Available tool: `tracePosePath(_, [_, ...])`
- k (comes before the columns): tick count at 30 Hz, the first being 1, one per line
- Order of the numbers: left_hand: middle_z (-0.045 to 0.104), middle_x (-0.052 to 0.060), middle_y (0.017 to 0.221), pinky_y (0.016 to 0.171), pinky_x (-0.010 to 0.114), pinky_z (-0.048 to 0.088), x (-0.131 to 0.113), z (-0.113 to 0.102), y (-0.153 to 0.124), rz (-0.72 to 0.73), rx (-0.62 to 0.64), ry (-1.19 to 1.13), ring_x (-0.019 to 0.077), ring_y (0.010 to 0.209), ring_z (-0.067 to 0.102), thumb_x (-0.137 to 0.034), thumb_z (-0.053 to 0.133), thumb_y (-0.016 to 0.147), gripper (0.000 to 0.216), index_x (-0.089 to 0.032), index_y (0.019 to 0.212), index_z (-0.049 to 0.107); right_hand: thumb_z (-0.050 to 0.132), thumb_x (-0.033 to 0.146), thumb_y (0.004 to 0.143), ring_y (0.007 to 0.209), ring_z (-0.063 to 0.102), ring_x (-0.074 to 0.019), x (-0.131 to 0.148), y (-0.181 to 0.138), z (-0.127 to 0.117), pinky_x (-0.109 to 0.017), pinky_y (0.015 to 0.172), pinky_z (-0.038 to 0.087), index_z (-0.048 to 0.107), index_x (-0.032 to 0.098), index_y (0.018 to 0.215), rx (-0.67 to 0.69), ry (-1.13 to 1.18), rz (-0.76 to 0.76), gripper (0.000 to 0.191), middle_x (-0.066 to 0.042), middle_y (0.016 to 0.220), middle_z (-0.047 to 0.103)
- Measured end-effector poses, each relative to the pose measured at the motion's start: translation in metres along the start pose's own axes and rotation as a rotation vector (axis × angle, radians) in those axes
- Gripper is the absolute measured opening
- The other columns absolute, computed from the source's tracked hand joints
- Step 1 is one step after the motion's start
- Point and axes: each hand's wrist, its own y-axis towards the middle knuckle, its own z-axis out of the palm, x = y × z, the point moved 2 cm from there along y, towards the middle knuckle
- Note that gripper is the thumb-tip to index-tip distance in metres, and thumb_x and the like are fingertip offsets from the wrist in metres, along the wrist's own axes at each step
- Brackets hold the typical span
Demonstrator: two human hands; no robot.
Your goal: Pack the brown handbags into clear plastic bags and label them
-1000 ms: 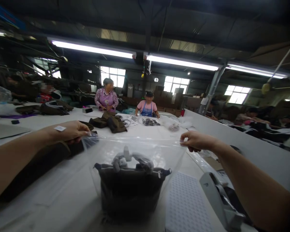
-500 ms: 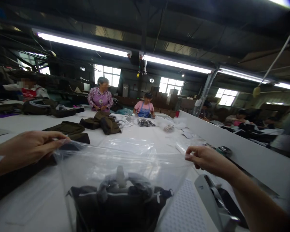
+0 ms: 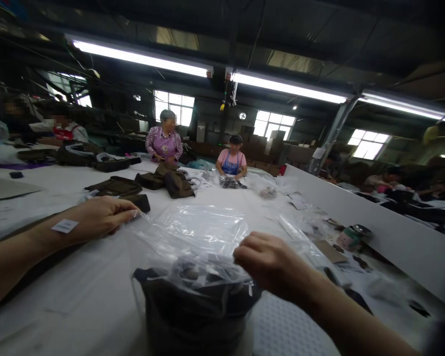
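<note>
A dark bag (image 3: pixel 193 316) stands upright in front of me inside a clear plastic bag (image 3: pixel 203 232), whose loose top lies folded away from me. My left hand (image 3: pixel 100 217) pinches the plastic's left top corner, and a small white label sticks to that wrist. Over the dark bag's top my right hand (image 3: pixel 270 262) is closed, gripping the plastic there. Both hands rest above the white table (image 3: pixel 70 296).
Dark folded bags (image 3: pixel 166 180) lie further up the table. Two people (image 3: pixel 165 143) work at its far end and others sit at the left. A white dotted sheet (image 3: pixel 285 326) lies at my right, with loose plastic and a small tin (image 3: pixel 352 235) beyond. A white partition (image 3: pixel 374 222) runs along the right.
My right hand has moved left from the plastic's right corner to the top of the dark bag. The plastic's open top has collapsed and folded over.
</note>
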Motion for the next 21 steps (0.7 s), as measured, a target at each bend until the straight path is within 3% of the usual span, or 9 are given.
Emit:
tracePosePath(2, [0.055,-0.003,0.046,0.051,0.020,0.035,0.003,0.001,0.004,0.004,0.017,0.011,0.0164,0.051,0.053,-0.054,0.044,0.076,0.046,-0.021,0.099,0.065,0.044,0.026,0.092,0.069,0.053,-0.0160,0.019,0.024,0.016,-0.029,0.065,0.041,0.057,0.018,0.082,0.077,0.029,-0.070,0.018,-0.003,0.075,0.059])
tracePosePath(3, [0.055,-0.003,0.046,0.051,0.020,0.035,0.004,0.001,0.006,0.013,0.026,0.011,0.0166,0.051,0.054,-0.054,0.044,0.076,0.046,-0.021,0.101,0.065,0.049,0.034,0.090,0.071,0.054,-0.0176,0.023,0.035,0.023,-0.030,0.067,0.041,0.057,0.018,0.085,0.092,0.021,-0.031,0.019,-0.004,0.077,0.060])
tracePosePath(6, [0.055,-0.003,0.047,0.048,0.021,0.035,0.007,0.003,0.007,0.040,0.041,-0.028,0.0168,0.049,0.053,-0.055,0.044,0.076,0.048,-0.020,0.104,0.063,0.061,0.053,0.075,0.076,0.057,-0.0234,0.025,0.059,0.046,-0.033,0.065,0.043,0.056,0.016,0.098,0.158,-0.011,0.158,0.044,-0.008,0.083,0.063])
tracePosePath(9, [0.055,-0.003,0.046,0.045,0.021,0.034,0.007,0.004,0.003,0.054,0.065,-0.107,0.0168,0.046,0.051,-0.054,0.047,0.075,0.049,-0.018,0.104,0.062,0.059,0.043,0.076,0.066,0.059,-0.0228,0.023,0.072,0.064,-0.030,0.053,0.041,0.057,0.017,0.091,0.277,-0.061,0.210,0.030,-0.007,0.078,0.064])
tracePosePath(13, [0.054,-0.004,0.046,0.040,0.020,0.029,0.013,0.004,-0.003,0.065,0.087,-0.184,0.0155,0.041,0.048,-0.053,0.055,0.070,0.051,-0.018,0.106,0.060,0.056,0.017,0.074,0.062,0.058,-0.0219,0.025,0.077,0.078,-0.031,0.052,0.041,0.054,0.015,0.079,0.245,-0.221,0.092,0.006,-0.008,0.074,0.061])
tracePosePath(18, [0.053,-0.005,0.049,0.038,0.020,0.032,0.021,-0.003,0.001,0.031,0.166,-0.204,0.0162,0.042,0.050,-0.053,0.061,0.064,0.059,-0.019,0.112,0.057,0.052,0.012,0.077,0.064,0.057,-0.0233,0.029,0.078,0.087,-0.034,0.056,0.043,0.053,0.013,0.082,0.241,-0.307,0.045,0.005,-0.010,0.075,0.060])
tracePosePath(21, [0.054,-0.004,0.051,0.039,0.020,0.034,0.025,-0.012,0.007,0.039,0.162,-0.137,0.0166,0.044,0.053,-0.051,0.062,0.062,0.057,-0.020,0.110,0.059,0.063,0.022,0.074,0.071,0.058,-0.0232,0.022,0.076,0.076,-0.034,0.060,0.045,0.055,0.015,0.093,0.249,-0.214,0.079,0.022,-0.009,0.085,0.061])
